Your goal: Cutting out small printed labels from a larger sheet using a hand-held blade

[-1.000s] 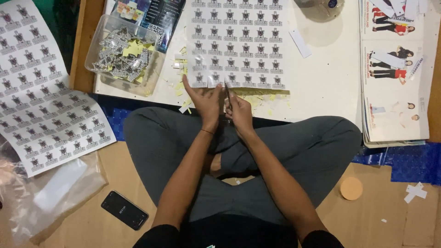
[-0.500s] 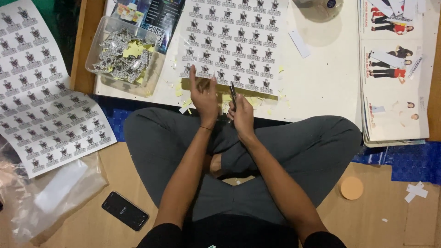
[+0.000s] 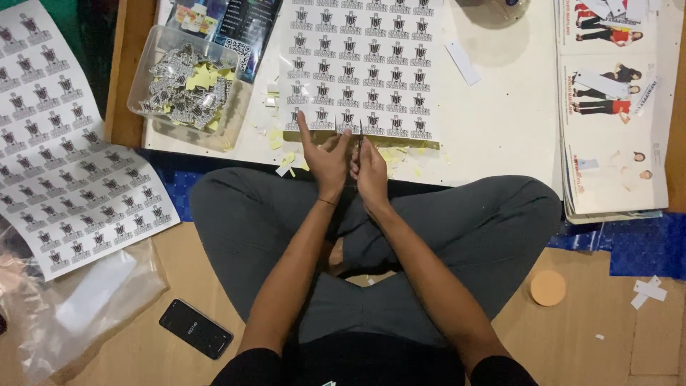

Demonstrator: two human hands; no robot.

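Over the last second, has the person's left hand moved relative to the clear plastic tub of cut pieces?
Yes. The left hand has shifted slightly up toward the sticker sheet, its forefinger now on the bottom row; the plastic tub stayed put.

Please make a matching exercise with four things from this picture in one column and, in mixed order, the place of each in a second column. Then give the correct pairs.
Things:
1. black phone
2. clear plastic tub of cut pieces
3. round tan disc
4. printed sheet being cut by the right hand

Places:
A. on the white board, straight ahead of the hands
B. on the floor, by the person's right knee
C. on the floor, by the person's left knee
D. on the left corner of the white board

Pairs: 1-C, 2-D, 3-B, 4-A
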